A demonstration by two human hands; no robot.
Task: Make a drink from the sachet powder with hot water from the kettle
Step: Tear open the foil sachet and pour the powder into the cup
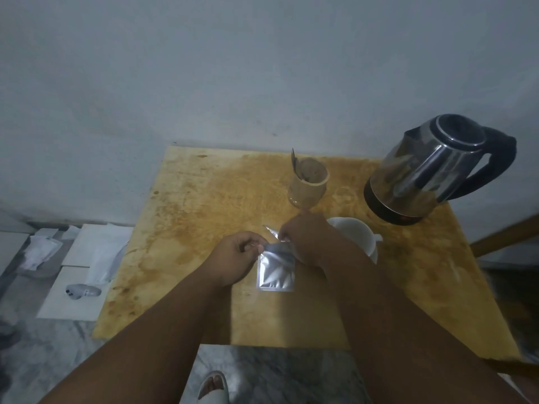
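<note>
Silver foil catches the light between the two hands: the sachet (275, 269) hangs upright above the middle of the stained yellow bench (204, 199), held by its top edge. The left hand (236, 258) pinches the sachet's upper left corner, fingers pressed together on the foil. The right hand (306, 237) pinches the top edge beside it, and a thin strip of foil (269, 230) sticks up and to the left from that grip, partly torn away from the packet. Just right of the right hand, partly hidden by the wrist, a white cup (358, 237) stands on the bench. Behind the hands stands a tan wooden holder (310, 182) with a spoon handle (295, 161) poking out of it. At the far right corner, well apart from the sachet, sits the steel kettle (431, 167) with its black handle turned to the right. On the floor to the left lie white boxes (84, 258) and crumpled wrappers.
</note>
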